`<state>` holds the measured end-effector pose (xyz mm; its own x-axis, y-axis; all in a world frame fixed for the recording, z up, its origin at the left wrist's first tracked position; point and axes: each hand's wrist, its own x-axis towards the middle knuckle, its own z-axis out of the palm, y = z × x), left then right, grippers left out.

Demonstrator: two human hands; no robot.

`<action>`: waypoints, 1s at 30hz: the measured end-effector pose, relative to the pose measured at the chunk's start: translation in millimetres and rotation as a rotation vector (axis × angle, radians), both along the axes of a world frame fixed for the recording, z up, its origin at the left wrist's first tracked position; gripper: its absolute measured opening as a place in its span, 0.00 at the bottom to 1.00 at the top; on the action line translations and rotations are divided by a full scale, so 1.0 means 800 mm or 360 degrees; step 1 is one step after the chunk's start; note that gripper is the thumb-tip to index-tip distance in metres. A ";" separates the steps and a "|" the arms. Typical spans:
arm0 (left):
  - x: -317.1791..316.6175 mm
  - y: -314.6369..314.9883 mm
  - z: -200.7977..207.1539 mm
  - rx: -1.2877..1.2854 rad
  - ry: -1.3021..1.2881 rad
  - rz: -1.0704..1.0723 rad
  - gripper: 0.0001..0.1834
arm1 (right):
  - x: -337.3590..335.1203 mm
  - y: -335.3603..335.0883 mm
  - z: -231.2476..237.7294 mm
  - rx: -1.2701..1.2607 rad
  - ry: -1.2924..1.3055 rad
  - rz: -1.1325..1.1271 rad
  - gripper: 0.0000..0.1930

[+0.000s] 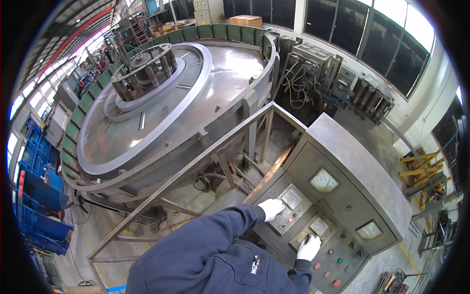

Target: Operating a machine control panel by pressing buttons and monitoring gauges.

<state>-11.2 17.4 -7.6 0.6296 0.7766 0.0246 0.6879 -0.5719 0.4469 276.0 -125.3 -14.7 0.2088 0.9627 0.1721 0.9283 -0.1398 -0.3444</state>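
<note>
White-gloved, your left hand (270, 208) rests loosely curled on the grey control panel (342, 196) and your right hand (309, 248) grips a black knob (307, 238), steel railing (196, 161) standing left before the round machine (161, 103).

A grey control console (342, 161) with sloped panel is seen at the lower right. The left hand (270, 208), in a white glove, is laid on the panel edge beside a small square meter (292, 198). The right hand (309, 248), also gloved, is placed on a dark knob (307, 238) below a second meter (319, 226). Coloured push buttons (338, 262) are arranged near it. A large round machine table (161, 98) is seen behind a steel railing (196, 161).
</note>
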 end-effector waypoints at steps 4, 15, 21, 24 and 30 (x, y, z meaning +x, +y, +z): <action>0.000 0.001 -0.006 -0.0002 -0.0020 0.0010 0.10 | -0.001 -0.002 0.004 -0.0012 0.0017 0.0005 0.15; 0.003 0.001 -0.012 0.0019 -0.0017 0.0052 0.10 | 0.000 0.000 0.005 -0.0027 0.0042 0.0008 0.16; 0.002 -0.001 -0.007 0.0017 -0.0020 0.0039 0.11 | -0.001 -0.001 0.006 -0.0015 0.0037 0.0013 0.16; 0.002 -0.001 -0.010 0.0017 -0.0029 0.0051 0.11 | 0.001 -0.001 0.003 -0.0003 0.0038 0.0025 0.16; 0.002 -0.003 -0.002 0.0031 -0.0023 0.0042 0.10 | 0.000 -0.001 0.008 -0.0011 0.0041 0.0023 0.16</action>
